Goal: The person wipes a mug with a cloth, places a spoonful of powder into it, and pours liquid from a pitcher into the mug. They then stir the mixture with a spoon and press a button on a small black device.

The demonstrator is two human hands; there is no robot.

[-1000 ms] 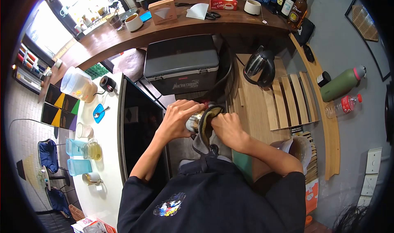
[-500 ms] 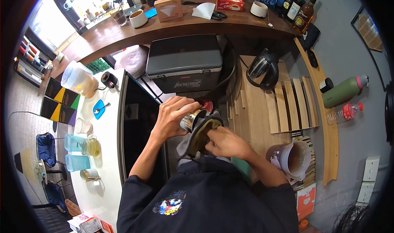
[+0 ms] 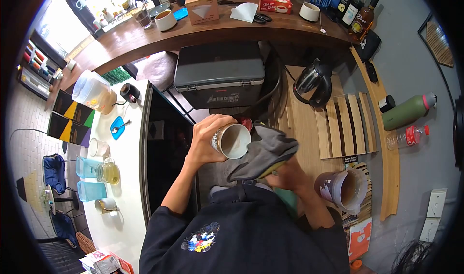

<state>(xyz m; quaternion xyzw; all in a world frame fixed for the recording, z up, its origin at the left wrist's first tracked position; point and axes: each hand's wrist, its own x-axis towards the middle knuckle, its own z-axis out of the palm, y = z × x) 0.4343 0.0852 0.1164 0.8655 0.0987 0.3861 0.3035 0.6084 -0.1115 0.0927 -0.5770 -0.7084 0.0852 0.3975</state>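
Note:
My left hand (image 3: 207,141) is wrapped round a cup (image 3: 235,141) with a ribbed, shiny outer side and a pale inside. The cup is tilted so its mouth faces right and toward me. In my right hand (image 3: 289,173) is a grey cloth (image 3: 266,151) with a yellowish edge, bunched and hanging out to the left of the fingers. Its left edge comes right up to the cup's rim. Both hands are in front of my body, above the floor between the white counter and the wooden surface.
A white counter (image 3: 130,177) on the left carries jugs, glasses and a blue tray (image 3: 117,128). Ahead stands a cooler box (image 3: 220,76) below a dark wooden bar (image 3: 203,34). To the right are a kettle (image 3: 313,84), a slatted wooden rack (image 3: 345,126) and a plastic pitcher (image 3: 350,191).
The cloth has come away from the cup's mouth, moving right with my right hand. The cup now shows its inside, turned more toward me in my left hand.

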